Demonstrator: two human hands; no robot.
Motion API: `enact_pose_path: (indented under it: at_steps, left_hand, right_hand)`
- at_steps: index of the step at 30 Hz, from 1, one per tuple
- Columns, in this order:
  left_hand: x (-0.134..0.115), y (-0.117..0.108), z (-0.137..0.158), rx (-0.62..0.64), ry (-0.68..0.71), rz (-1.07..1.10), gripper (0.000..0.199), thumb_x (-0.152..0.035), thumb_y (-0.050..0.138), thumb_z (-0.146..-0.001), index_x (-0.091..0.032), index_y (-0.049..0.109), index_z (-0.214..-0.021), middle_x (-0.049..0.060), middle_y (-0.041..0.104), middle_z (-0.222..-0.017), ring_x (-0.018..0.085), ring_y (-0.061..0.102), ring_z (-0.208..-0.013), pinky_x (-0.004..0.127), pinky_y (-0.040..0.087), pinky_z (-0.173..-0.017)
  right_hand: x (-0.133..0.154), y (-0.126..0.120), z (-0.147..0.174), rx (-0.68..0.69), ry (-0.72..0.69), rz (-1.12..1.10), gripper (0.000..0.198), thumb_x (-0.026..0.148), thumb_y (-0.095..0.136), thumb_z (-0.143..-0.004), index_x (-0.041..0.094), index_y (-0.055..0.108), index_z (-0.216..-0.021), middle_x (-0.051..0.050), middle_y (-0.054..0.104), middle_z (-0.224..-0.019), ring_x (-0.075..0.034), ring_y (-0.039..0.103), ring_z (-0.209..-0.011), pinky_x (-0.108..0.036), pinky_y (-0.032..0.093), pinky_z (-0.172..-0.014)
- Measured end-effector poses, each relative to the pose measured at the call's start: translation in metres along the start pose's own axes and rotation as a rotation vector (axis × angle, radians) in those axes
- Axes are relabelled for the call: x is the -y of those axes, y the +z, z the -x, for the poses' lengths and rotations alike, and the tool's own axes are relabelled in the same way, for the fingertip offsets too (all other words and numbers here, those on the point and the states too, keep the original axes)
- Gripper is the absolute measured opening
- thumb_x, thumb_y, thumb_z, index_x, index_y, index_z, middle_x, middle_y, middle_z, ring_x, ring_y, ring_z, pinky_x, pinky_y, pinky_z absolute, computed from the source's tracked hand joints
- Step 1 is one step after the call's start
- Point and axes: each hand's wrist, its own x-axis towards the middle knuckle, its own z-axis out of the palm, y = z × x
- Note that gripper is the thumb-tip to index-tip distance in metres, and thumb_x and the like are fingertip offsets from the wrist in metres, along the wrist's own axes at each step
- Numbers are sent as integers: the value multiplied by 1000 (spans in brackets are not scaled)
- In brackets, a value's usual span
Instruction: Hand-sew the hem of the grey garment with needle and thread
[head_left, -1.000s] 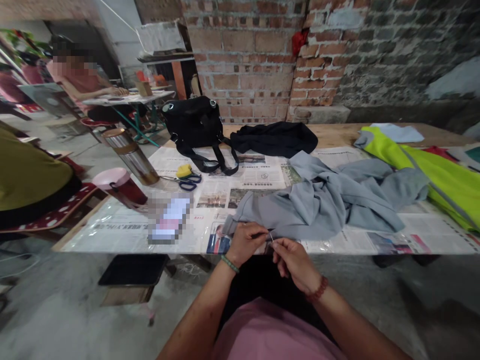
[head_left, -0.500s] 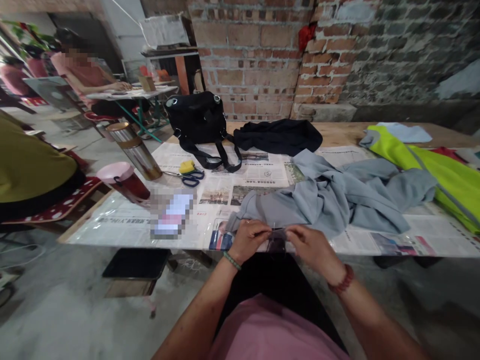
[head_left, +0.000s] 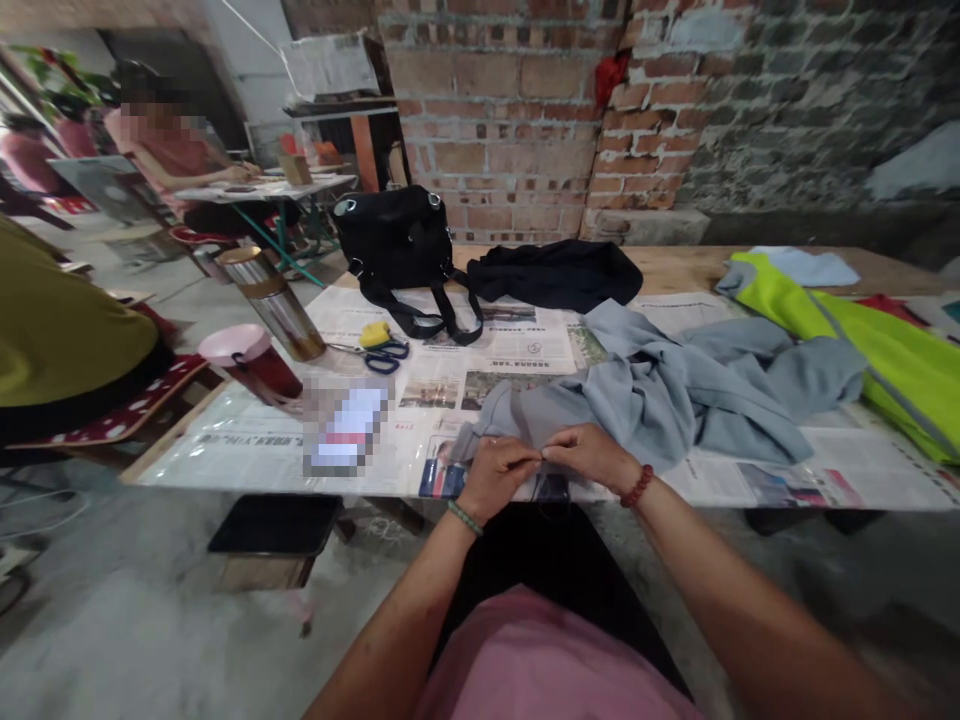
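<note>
My left hand (head_left: 495, 475), with a green bead bracelet, is closed in a pinch at the table's front edge. Its fingertips grip a needle, seen earlier as a thin pale sliver and now mostly covered by fingers. My right hand (head_left: 592, 458), wearing a red bead bracelet, pinches right against the left fingertips, apparently on a fine thread too thin to follow clearly. Just below the fingers is a small dark patch (head_left: 553, 489) at the table edge. Behind both hands lies a crumpled grey garment (head_left: 645, 390) on the newspaper-covered table (head_left: 390, 440).
Left on the table are a phone (head_left: 346, 428), scissors (head_left: 386, 352) with a yellow object, a pink-lidded cup (head_left: 251, 358) and a steel flask (head_left: 277, 305). Farther back are a black bag (head_left: 397, 240), dark cloth (head_left: 559, 272) and a neon-yellow garment (head_left: 877, 340). People sit at left.
My right hand has moved left and slightly up, closing the gap to my left fingertips. The pale needle between the hands is now hidden. My left hand has stayed nearly still.
</note>
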Motion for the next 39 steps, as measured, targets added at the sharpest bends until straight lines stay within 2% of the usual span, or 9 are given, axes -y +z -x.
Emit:
enact_pose_path:
  at_steps: [3, 7, 11, 16, 19, 23, 26, 31, 39]
  left_hand:
    - [-1, 1, -1, -15, -67, -26, 8, -17, 62, -74, -19, 68, -78, 1, 70, -74, 14, 62, -70, 25, 43, -73]
    - [-2, 3, -4, -36, -165, -108, 14, -19, 64, -71, -18, 68, -84, 2, 71, -80, 15, 63, -72, 26, 43, -73]
    - [0, 4, -6, 52, -149, -160, 12, -14, 57, -74, -18, 68, -72, 0, 69, -69, 13, 62, -66, 24, 41, -70]
    - [2, 3, -5, 59, -140, -148, 12, -13, 57, -73, -18, 68, -69, -1, 69, -67, 12, 61, -65, 23, 41, -72]
    - [2, 3, -5, 48, -154, -121, 12, -13, 57, -72, -18, 69, -70, -1, 69, -67, 12, 62, -64, 23, 41, -72]
    - [3, 3, -6, 52, -156, -91, 13, -13, 57, -72, -18, 69, -71, -1, 68, -65, 11, 61, -61, 22, 42, -69]
    - [2, 3, -6, 45, -158, -100, 13, -13, 57, -72, -18, 69, -72, -1, 69, -66, 12, 61, -62, 23, 42, -69]
    - [0, 2, -6, 49, -169, -104, 13, -12, 57, -72, -17, 69, -72, 0, 69, -66, 12, 61, -63, 23, 42, -69]
    - [-3, 1, -7, 44, -220, -80, 13, -12, 58, -71, -18, 69, -72, -1, 70, -69, 12, 63, -65, 23, 43, -71]
  right_hand:
    - [2, 2, -1, -45, 40, -92, 20, 32, 53, -68, 16, 66, -71, 1, 63, -65, -12, 53, -61, -23, 38, -59]
    - [1, 9, -4, -199, 93, -173, 19, 35, 52, -68, 17, 60, -68, 2, 58, -60, -11, 50, -56, -23, 37, -54]
    - [-4, 15, -9, -298, 123, -339, 15, 33, 53, -67, 18, 56, -65, 0, 61, -61, -13, 55, -59, -25, 41, -59]
    - [-11, 5, -15, -411, 145, -563, 13, 30, 55, -66, 17, 53, -64, 0, 61, -58, -12, 56, -56, -26, 44, -62]
    - [-10, -6, -15, -365, 103, -596, 16, 32, 57, -68, 17, 51, -68, 0, 62, -63, -10, 57, -54, -23, 43, -56]
    - [1, -17, -17, -156, 66, -669, 23, 39, 54, -72, 21, 44, -81, 3, 62, -67, -11, 59, -47, -20, 38, -41]
    - [9, -25, -25, -51, 14, -727, 25, 36, 57, -69, 21, 45, -85, 4, 61, -62, -15, 62, -50, -22, 43, -42]
    - [16, -43, -46, -128, -126, -612, 17, 25, 62, -66, 17, 53, -78, 1, 63, -66, -14, 64, -64, -21, 46, -49]
    - [21, -61, -63, -295, -252, -449, 11, 24, 58, -69, 17, 54, -77, 0, 62, -66, -14, 64, -67, -19, 44, -46]
